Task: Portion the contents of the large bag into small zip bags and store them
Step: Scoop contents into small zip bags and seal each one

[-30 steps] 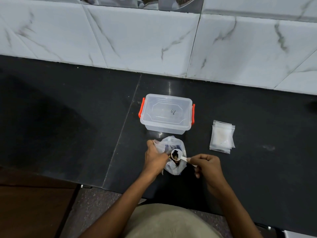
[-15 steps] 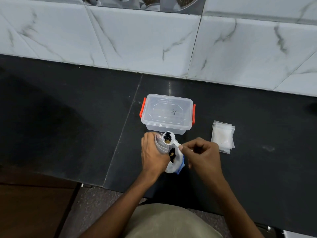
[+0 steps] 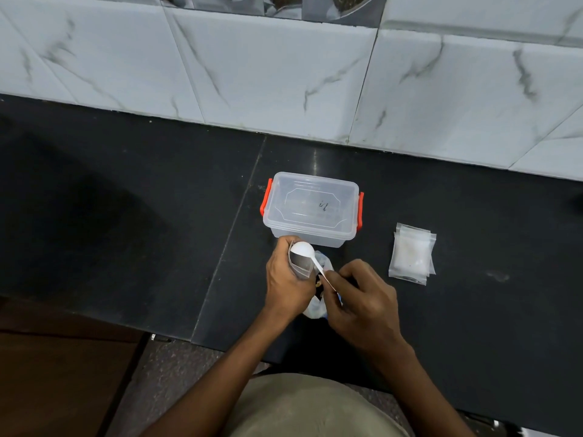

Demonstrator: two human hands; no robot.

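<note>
My left hand (image 3: 285,280) grips a small clear zip bag (image 3: 300,267) with its mouth held open, just in front of the storage box. My right hand (image 3: 359,299) pinches the handle of a white plastic spoon (image 3: 304,251), whose bowl is turned face down over the zip bag's mouth. Under both hands lies the large clear bag (image 3: 315,307) with dark contents; only a little of it shows between the hands.
A clear plastic box with orange latches (image 3: 312,209), lid on, stands behind the hands. A stack of empty small zip bags (image 3: 411,253) lies to the right on the black counter (image 3: 126,231). The tiled wall rises behind; the counter's front edge is near my body.
The spoon rose from the large bag with dark pieces, moved over the small zip bag and turned face down. My left hand lifted the small bag's mouth toward the box.
</note>
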